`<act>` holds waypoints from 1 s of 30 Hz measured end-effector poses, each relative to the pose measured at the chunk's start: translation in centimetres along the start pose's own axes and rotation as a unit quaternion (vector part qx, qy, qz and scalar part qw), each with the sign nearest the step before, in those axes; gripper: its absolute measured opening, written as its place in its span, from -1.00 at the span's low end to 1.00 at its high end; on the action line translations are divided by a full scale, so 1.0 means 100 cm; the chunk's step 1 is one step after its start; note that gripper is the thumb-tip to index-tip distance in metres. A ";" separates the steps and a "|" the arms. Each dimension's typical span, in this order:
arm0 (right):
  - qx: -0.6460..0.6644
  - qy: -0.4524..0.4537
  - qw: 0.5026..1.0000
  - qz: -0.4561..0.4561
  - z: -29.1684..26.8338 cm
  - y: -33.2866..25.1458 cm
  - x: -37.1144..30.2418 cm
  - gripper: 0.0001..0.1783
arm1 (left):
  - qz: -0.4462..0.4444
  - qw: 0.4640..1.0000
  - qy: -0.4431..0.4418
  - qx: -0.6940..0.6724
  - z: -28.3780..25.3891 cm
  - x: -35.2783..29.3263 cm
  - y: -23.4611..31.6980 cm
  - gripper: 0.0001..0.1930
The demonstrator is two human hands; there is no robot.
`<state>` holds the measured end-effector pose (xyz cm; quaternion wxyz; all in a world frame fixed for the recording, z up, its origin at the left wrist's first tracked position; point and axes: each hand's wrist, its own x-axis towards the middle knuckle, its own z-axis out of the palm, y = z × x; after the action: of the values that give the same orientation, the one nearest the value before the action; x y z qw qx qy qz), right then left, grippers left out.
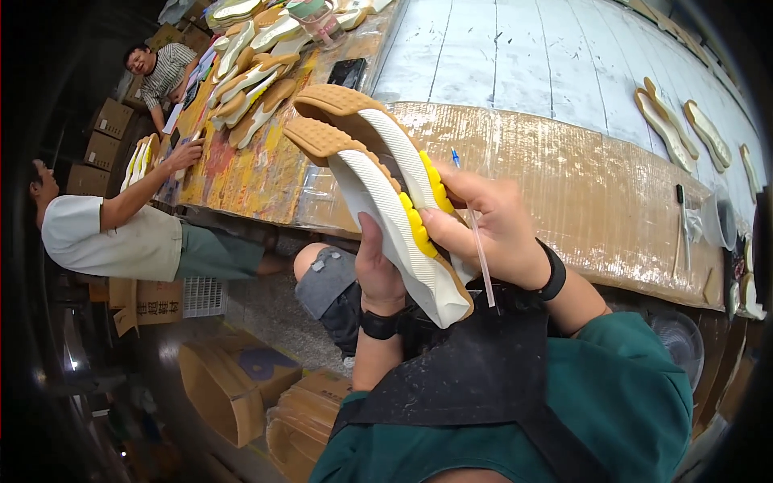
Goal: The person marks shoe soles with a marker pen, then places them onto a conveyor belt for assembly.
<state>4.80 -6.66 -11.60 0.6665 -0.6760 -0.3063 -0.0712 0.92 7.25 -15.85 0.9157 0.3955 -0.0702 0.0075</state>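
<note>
Two shoe soles are held up side by side before me, the nearer shoe sole (378, 193) and the farther shoe sole (394, 133). Both have ribbed white sides, tan treads and a bright yellow strip midway along. My left hand (378, 270) grips the nearer sole, thumb along its white side. My right hand (495, 225) closes on both soles near the yellow parts, its thumb pressed against the nearer one. A thin clear stick with a blue tip (483, 262), like a pen, is tucked in my right hand. The right fingers are partly hidden behind the soles.
Cardboard (564, 177) covers the table's near edge. More soles (250, 88) are heaped at far left, beside a phone (347, 73) and a clear pink cup (320, 24). Several soles (668, 129) and a brush (684, 225) lie right. Two people sit left; cartons (233, 382) stand below.
</note>
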 end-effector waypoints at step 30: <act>0.056 -0.032 0.998 0.014 0.008 -0.003 0.002 -0.30 | 0.164 0.929 0.104 0.314 0.010 -0.005 -0.007 -0.45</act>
<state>4.56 -5.82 -11.30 0.6944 -0.6435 -0.3212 -0.0231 0.34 6.08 -15.77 0.7325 0.6432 -0.0322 0.2206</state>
